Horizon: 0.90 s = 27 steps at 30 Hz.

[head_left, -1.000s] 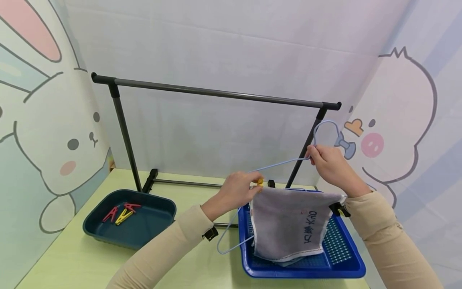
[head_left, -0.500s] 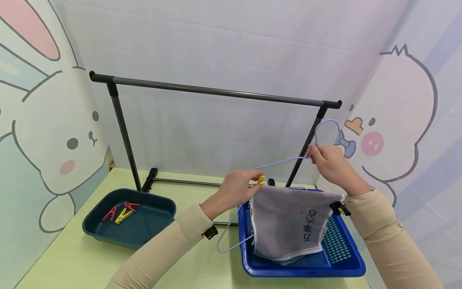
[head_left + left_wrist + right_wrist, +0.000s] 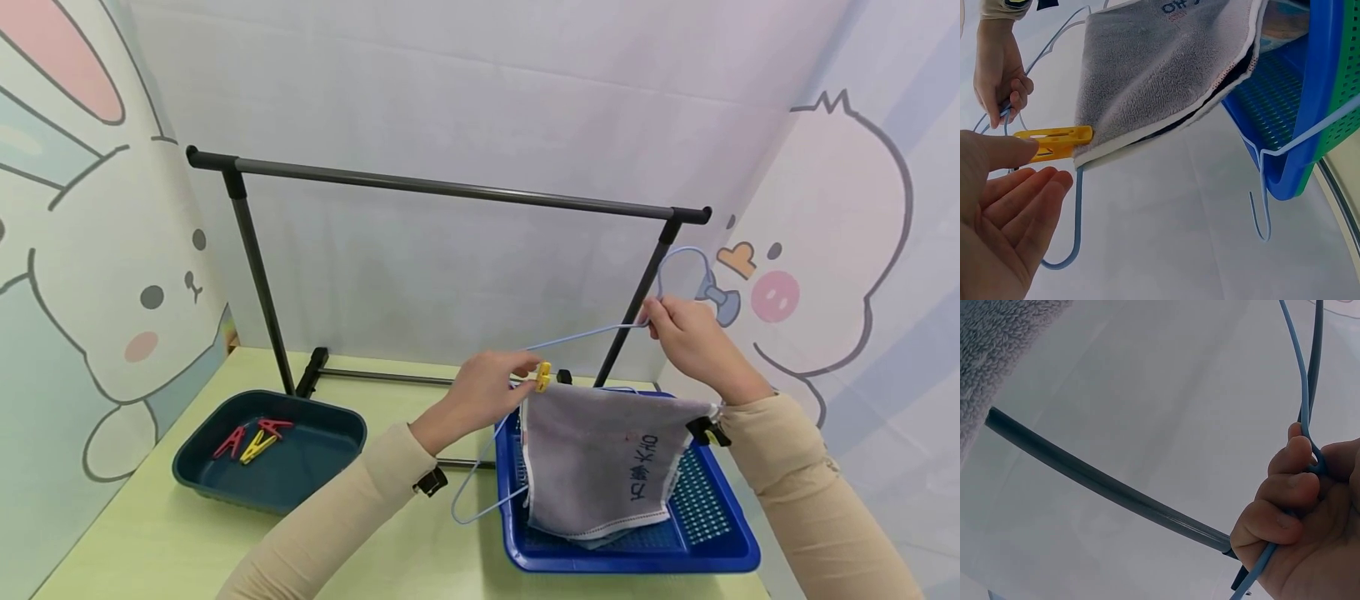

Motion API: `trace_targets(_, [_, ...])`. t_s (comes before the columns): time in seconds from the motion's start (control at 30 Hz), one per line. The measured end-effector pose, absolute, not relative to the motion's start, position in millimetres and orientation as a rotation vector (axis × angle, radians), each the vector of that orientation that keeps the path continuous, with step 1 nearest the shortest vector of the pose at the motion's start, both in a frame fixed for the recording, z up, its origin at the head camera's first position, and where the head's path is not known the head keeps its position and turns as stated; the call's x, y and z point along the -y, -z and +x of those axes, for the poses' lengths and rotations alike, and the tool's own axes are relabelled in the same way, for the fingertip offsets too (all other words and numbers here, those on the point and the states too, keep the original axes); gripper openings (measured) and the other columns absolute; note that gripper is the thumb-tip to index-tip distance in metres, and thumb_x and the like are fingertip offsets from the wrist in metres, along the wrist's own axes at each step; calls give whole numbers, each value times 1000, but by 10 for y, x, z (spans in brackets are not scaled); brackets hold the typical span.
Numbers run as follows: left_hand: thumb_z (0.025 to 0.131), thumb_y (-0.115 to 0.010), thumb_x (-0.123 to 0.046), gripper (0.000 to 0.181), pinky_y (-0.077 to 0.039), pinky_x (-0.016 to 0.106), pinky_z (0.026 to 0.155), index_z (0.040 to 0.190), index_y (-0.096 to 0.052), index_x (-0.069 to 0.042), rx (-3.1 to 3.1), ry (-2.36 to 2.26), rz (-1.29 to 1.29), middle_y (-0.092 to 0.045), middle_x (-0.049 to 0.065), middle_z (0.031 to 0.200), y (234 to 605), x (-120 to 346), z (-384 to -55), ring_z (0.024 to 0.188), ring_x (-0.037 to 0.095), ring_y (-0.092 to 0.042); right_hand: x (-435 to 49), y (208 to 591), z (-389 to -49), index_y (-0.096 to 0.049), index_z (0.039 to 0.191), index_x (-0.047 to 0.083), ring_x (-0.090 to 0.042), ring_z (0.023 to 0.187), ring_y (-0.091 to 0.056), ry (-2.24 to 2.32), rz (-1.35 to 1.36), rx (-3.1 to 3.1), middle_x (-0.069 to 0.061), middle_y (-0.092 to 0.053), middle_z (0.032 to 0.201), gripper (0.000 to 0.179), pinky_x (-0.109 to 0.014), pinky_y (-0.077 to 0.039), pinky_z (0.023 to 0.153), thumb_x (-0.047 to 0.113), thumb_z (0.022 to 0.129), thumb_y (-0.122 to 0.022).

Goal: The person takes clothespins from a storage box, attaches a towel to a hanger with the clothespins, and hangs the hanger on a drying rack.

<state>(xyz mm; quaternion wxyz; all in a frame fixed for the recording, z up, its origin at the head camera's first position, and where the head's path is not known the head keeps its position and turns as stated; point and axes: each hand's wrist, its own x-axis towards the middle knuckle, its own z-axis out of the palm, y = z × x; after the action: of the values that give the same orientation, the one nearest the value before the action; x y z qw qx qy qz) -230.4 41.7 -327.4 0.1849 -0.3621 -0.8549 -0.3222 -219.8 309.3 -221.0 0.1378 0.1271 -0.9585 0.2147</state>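
Observation:
A yellow clothespin [image 3: 543, 377] bites the upper left corner of a grey towel [image 3: 592, 458], which hangs from a light blue wire hanger [image 3: 577, 337]. Beside the clothespin is my left hand [image 3: 480, 392], fingers parted. The left wrist view shows its thumb overlapping the handle end of the clothespin [image 3: 1082, 135], while the other fingers lie loose below. My right hand [image 3: 686, 342] grips the hanger at the neck, just under its hook; the right wrist view shows those fingers [image 3: 1282, 522] curled round the wire. Dark writing marks the towel's right side.
Beneath the towel stands a blue basket [image 3: 630, 565] with more cloth in it. A second hanger [image 3: 1262, 206] shows at the basket's edge. To the left, a dark green tray [image 3: 187, 475] holds red and yellow clothespins [image 3: 257, 447]. A black rack [image 3: 450, 190] spans behind.
The left fingers have parted from their pinch on the yellow clothespin and drawn slightly left; the clothespin stays on the towel. The right hand has shifted a little up and right with the hanger.

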Motion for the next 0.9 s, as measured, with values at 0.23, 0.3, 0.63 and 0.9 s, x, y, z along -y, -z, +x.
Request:
trace_targets(0.23, [89,-67,-20,21,-49,23,63,109,-69,-13,2397,918,-985,-71,-1,98,3323,-361,-2328,83,8,-66,-3105,2211,-2205,-58,86,3,-24,60,-40,-621,371,2763,-9,-47,71,47,-33,-34,53,34,104,-28])
trace_targets(0.3, [90,-66,-19,19,-49,23,64,107,-70,-13,2385,933,-977,-71,-2,98,3337,-337,-2331,82,8,-66,-3109,2213,-2207,-58,85,3,-24,60,-40,-624,376,2758,-9,-48,71,47,-33,-34,53,34,104,-28])
trace_targets(0.63, [91,-61,-17,13,-49,19,64,101,-70,-13,2331,993,-963,-70,-4,92,3418,-209,-2382,81,7,-65,-3130,2216,-2212,-57,84,3,-23,60,-40,-629,369,2757,-9,-47,70,49,-33,-34,53,36,104,-27])
trace_targets(0.9, [92,-59,-13,12,-46,20,59,93,-71,-15,2301,999,-930,-68,-7,83,3439,-66,-2418,73,5,-61,-3149,2231,-2225,-56,84,3,-24,61,-40,-617,364,2752,-10,-49,72,48,-33,-34,53,35,104,-28])
